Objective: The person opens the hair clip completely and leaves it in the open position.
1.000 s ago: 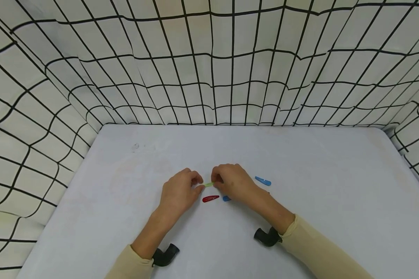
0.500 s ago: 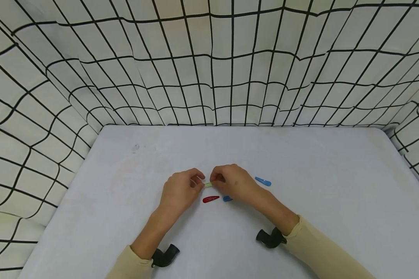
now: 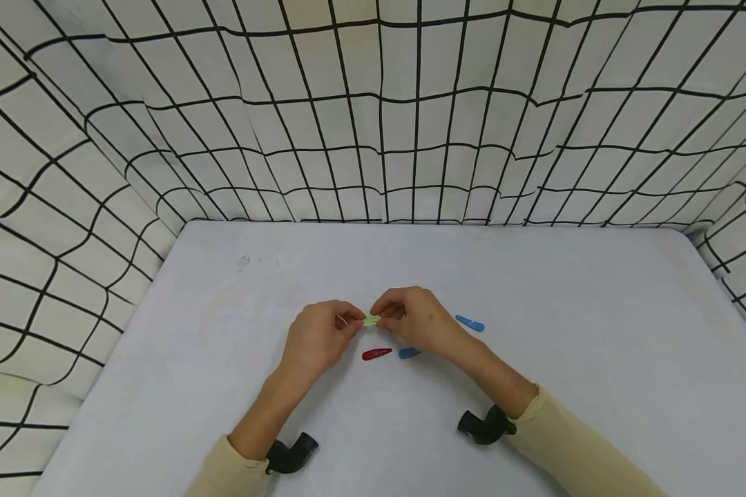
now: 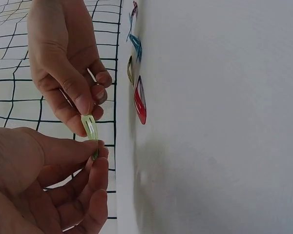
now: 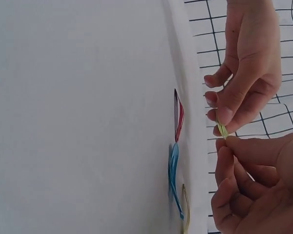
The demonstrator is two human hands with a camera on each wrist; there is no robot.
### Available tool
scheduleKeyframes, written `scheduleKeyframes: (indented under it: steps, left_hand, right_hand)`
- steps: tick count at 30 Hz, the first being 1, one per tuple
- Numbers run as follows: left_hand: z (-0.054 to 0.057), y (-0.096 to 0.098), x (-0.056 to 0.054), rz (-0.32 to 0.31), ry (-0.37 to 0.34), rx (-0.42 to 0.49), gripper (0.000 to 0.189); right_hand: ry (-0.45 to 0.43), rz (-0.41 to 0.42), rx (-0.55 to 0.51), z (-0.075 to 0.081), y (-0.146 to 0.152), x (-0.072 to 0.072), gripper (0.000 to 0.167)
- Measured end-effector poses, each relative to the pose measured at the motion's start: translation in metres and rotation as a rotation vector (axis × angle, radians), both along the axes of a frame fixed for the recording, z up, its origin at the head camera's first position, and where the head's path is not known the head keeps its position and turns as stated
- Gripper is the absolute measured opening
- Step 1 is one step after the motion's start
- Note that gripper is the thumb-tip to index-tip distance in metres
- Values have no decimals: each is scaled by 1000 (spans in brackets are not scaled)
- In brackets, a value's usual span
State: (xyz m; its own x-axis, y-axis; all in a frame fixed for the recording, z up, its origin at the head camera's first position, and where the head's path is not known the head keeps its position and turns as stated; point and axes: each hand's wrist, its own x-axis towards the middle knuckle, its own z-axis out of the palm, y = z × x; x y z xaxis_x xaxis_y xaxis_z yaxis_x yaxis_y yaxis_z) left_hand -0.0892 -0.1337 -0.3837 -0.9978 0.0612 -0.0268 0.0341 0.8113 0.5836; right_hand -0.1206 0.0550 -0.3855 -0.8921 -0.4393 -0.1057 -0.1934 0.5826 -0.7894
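Observation:
Both hands hold one light green snap hair clip (image 3: 371, 321) between them, just above the table. My left hand (image 3: 316, 339) pinches one end between thumb and fingertips. The other end sits between the thumb and fingers of my right hand (image 3: 419, 323). In the left wrist view the slotted face of the green clip (image 4: 90, 127) shows; whether it is snapped closed I cannot tell. Nearer me lie a red hair clip (image 3: 376, 354) and a blue one (image 3: 408, 353), partly under the right hand. A yellowish clip (image 4: 130, 70) appears in the left wrist view, hidden from the head view.
A lighter blue hair clip (image 3: 470, 323) lies right of the right hand. The white table (image 3: 572, 310) is bordered at the back and sides by black netting (image 3: 416, 138) over white. Black curved pieces (image 3: 293, 453) sit at both wrists.
Both hands have risen slightly with the green clip, moving a little away from the red one. More of the blue clip beneath the right hand shows. The clips on the table stay put.

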Motion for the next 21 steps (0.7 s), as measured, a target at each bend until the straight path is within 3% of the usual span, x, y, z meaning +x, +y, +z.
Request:
scheduleKeyframes:
  steps: [13,21]
  left_hand:
    - [3,0,0,13,-16,54,7]
    - [4,-1,0,18,6,111,10]
  right_hand:
    - [-157,-130,-252,-7,3,-6,10]
    - [-163,-130,-334,-6,2,-7,13]
